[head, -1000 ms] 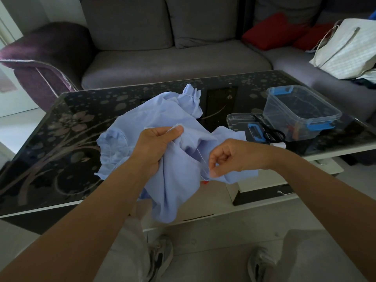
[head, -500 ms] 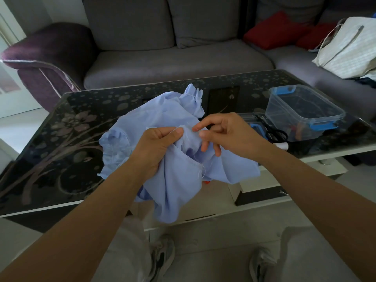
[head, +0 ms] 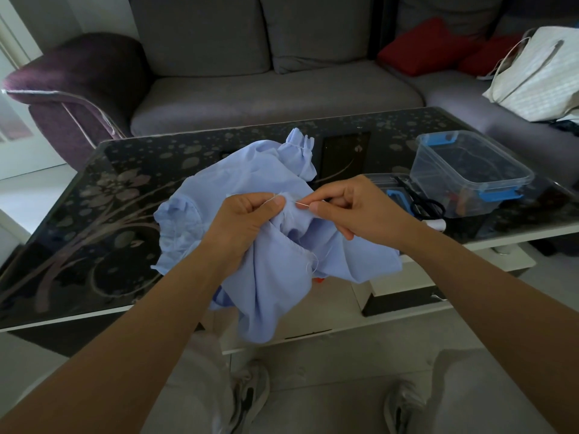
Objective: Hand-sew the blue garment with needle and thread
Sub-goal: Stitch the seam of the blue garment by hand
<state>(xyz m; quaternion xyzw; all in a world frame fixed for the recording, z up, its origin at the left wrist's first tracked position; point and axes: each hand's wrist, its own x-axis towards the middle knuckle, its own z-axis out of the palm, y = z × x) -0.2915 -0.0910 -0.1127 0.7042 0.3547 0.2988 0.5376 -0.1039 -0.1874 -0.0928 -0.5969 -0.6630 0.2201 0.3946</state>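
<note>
Right hand (head: 354, 211) pinches a thin silver needle (head: 302, 204) between thumb and forefinger, tip aimed at the fold, likely lining up the next stitch. Left hand (head: 247, 217) grips a bunched fold of the light blue cotton garment (head: 272, 277), thumb pressing on top to keep the seam taut by the needle. The garment is held up over the near edge of the dark floral glass table (head: 94, 214), the rest draping down, with white thread (head: 315, 261) trailing loose. A second ago the right hand was lower and off to the side in a loose fist; now it's up at the fold, and the left grip is unchanged.
</note>
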